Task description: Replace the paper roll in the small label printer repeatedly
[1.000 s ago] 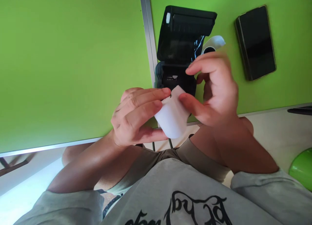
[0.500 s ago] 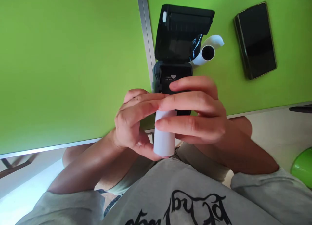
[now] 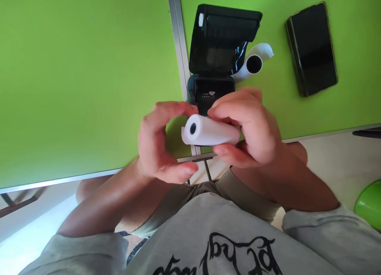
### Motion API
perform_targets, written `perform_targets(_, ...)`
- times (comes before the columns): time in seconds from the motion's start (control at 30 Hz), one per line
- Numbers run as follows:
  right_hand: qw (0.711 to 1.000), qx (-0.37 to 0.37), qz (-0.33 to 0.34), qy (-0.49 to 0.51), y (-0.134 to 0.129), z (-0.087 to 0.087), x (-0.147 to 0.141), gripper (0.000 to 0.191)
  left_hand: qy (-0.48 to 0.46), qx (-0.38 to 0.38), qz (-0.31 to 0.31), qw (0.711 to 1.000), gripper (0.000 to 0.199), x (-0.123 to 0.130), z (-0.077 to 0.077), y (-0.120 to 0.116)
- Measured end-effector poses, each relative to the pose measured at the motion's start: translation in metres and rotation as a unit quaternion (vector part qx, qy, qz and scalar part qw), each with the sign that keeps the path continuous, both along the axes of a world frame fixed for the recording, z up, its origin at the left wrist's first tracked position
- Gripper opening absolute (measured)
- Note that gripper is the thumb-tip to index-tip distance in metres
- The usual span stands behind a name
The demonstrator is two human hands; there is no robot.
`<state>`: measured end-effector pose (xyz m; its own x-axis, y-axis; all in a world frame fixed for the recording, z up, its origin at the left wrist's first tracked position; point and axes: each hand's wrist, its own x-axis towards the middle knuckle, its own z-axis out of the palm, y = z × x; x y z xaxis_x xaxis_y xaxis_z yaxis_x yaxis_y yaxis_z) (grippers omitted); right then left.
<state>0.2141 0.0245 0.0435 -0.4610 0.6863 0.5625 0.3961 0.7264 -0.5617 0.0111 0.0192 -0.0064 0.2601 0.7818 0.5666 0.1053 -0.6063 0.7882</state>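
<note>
A white paper roll [image 3: 212,131] lies nearly level in my right hand [image 3: 253,126], its dark-cored end facing left and a short loose flap hanging there. Thumb and fingers of that hand pinch the roll's right end. My left hand [image 3: 162,142] is open around the roll's left end, thumb and fingers apart in a C shape; the index fingertip is close to the roll's top edge, and contact is hard to tell. Behind the roll stands a black printer [image 3: 212,90] with its lid [image 3: 223,41] raised; the hands and roll hide its near part.
A second white paper roll [image 3: 244,72], with its end curling loose, lies right of the printer. Farther right is a black phone-like device [image 3: 314,49]. A metal strip [image 3: 178,41] crosses the green table [image 3: 89,68]. A green round object [image 3: 370,203] is low at right.
The roll has turned from upright to nearly level, its cored end now showing at left. My left hand has let go and opened; my right hand has shifted its grip to the right end.
</note>
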Motion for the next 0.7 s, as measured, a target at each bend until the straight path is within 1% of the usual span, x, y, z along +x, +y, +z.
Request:
perform_targets(0.03, 1.000, -0.020, -0.001, -0.006, -0.001, 0.000, -0.001, 0.023, -0.016, 0.043, -0.004, 0.999, 0.063, 0.000, 0.001, 0.003)
perform_targets(0.1, 0.999, -0.045, -0.002, -0.012, -0.003, -0.001, -0.002, 0.018, 0.019, 0.106, -0.034, 0.994, 0.066, -0.001, 0.002, 0.006)
perform_targets(0.13, 0.999, -0.048, 0.003, -0.013, -0.003, -0.002, -0.003, 0.018, 0.025, 0.115, -0.016, 0.993, 0.061, -0.002, 0.003, 0.007)
perform_targets(0.17, 0.999, -0.046, 0.007, -0.010, -0.004, -0.003, -0.003, 0.019, 0.024, 0.123, -0.008, 0.992, 0.052, -0.002, 0.004, 0.007)
perform_targets(0.27, 0.999, -0.045, 0.003, 0.001, -0.002, -0.004, -0.003, 0.026, 0.054, 0.069, -0.006, 0.996, 0.037, -0.004, 0.008, 0.005)
perform_targets(0.3, 0.999, -0.050, 0.000, -0.001, -0.002, -0.004, -0.003, 0.029, 0.056, 0.059, -0.001, 0.997, 0.035, -0.005, 0.009, 0.005)
perform_targets(0.37, 0.999, -0.050, -0.012, -0.008, 0.000, -0.005, -0.002, 0.031, 0.055, 0.039, 0.009, 0.998, 0.034, -0.006, 0.010, 0.004)
perform_targets(0.43, 0.999, -0.034, -0.020, -0.011, 0.001, -0.007, -0.002, 0.029, 0.051, 0.032, 0.007, 0.998, 0.039, -0.007, 0.010, 0.004)
perform_targets(0.5, 1.000, -0.019, -0.019, -0.013, 0.001, -0.009, -0.003, 0.025, 0.048, 0.034, 0.003, 0.998, 0.042, -0.006, 0.010, 0.004)
perform_targets(0.57, 0.999, -0.017, -0.015, -0.023, 0.001, -0.010, -0.002, 0.025, 0.053, 0.040, 0.007, 0.998, 0.041, -0.005, 0.010, 0.004)
perform_targets(0.7, 0.999, -0.017, -0.022, -0.024, 0.001, -0.010, -0.003, 0.028, 0.079, 0.089, 0.021, 0.993, 0.035, -0.001, 0.013, 0.006)
